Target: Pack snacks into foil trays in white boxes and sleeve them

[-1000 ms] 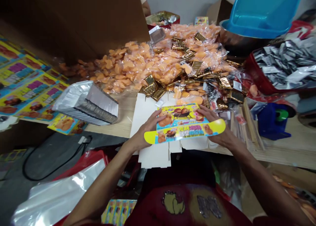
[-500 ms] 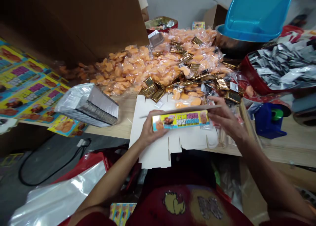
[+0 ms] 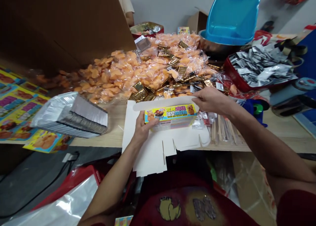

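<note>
A small printed cardboard box, yellow and blue with pictures of food, is held up over flat white card sheets. Its long white flap stands out along the far edge. My left hand grips the box's left end, thumb across the printed side. At the right end my right hand has its fingers closed on the flap's corner. Just beyond the box lie gold packets and orange pieces in clear wrap. Thin wooden sticks in clear bags are below my right wrist.
Stacked foil trays stand left, beside printed boxes. A red tin of silver sachets, a blue basin and a tape dispenser are to the right. A large brown carton stands behind; a person's arm shows past it.
The box has tipped so its flap stands up and another long side shows. My right hand has moved along to the flap's corner. The view has shifted to the right.
</note>
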`<state>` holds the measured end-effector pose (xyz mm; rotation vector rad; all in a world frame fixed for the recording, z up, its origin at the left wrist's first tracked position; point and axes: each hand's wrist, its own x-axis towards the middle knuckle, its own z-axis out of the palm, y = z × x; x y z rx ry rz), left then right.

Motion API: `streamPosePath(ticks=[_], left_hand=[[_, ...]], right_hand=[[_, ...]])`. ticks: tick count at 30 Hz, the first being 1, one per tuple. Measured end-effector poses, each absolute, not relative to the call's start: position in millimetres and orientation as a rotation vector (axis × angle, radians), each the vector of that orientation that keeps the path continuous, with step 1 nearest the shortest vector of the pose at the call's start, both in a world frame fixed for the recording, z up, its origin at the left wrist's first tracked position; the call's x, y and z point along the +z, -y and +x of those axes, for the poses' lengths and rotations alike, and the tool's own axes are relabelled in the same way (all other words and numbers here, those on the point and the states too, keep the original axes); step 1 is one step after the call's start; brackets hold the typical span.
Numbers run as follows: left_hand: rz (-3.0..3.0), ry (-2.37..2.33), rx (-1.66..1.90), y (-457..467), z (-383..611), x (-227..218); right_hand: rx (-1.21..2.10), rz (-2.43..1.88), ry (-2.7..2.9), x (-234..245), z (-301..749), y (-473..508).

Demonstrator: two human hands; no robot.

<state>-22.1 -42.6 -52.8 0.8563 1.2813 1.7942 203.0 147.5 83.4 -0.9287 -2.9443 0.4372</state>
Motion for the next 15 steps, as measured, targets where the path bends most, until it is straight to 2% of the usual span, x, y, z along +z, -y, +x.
streamPosePath(ticks=[10,13,15], left_hand=[[0.919,-1.308,1.823,45.0,-30.1,-46.6],[1.196,-1.579,1.837,50.4,-51.8,-19.9],[1.47,-1.876,1.655,54.1,-62.0,4.3]], right_hand=[[0.347,-0.531,2.766,34.2,249.5,-105.7],[0.334,-0.494,2.711,22.1,254.0,-106.8],[0.298,-0.465,2.684,17.8,253.2,-108.4]])
